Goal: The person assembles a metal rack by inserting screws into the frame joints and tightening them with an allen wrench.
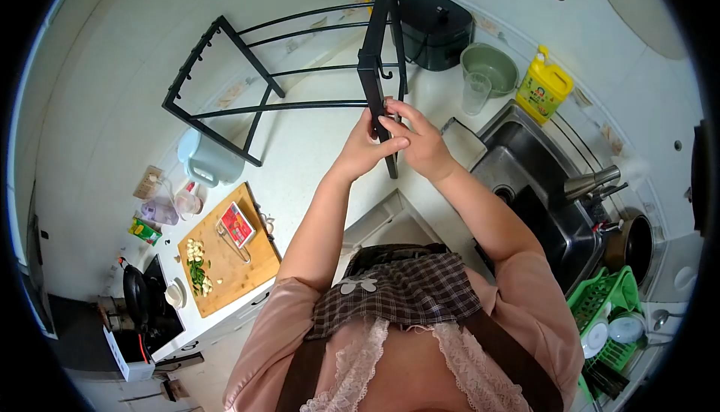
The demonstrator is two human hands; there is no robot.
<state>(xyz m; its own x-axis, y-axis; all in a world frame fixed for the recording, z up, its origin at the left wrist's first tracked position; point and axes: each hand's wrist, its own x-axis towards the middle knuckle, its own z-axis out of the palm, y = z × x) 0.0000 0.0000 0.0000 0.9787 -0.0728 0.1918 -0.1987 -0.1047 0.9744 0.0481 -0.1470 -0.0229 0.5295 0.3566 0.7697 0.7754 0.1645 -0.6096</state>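
You have both hands at the black rack [370, 78], which is over the white tabletop [307, 160] ahead of you. Your left hand [364, 148] has its grip closed around the near upright, with the thumb across its front. Your right hand [421, 144] meets the same upright from the other side, fingertips touching it; whether that grip is fully closed cannot be told, as the fingers overlap the frame. A hook hangs on the upright just above your fingers, and a row of small hooks lines the rack's far left end.

To your left, a pale blue pitcher [212, 159] stands near the rack. Nearer you lies a cutting board [255, 251], bearing a red packet [238, 224], garlic cloves [194, 250] and green peppers [198, 272]. To your right, a green basin [501, 74] and a clear cup [475, 94] stand near the sink [499, 163], with a yellow jug [544, 85] at its back edge.
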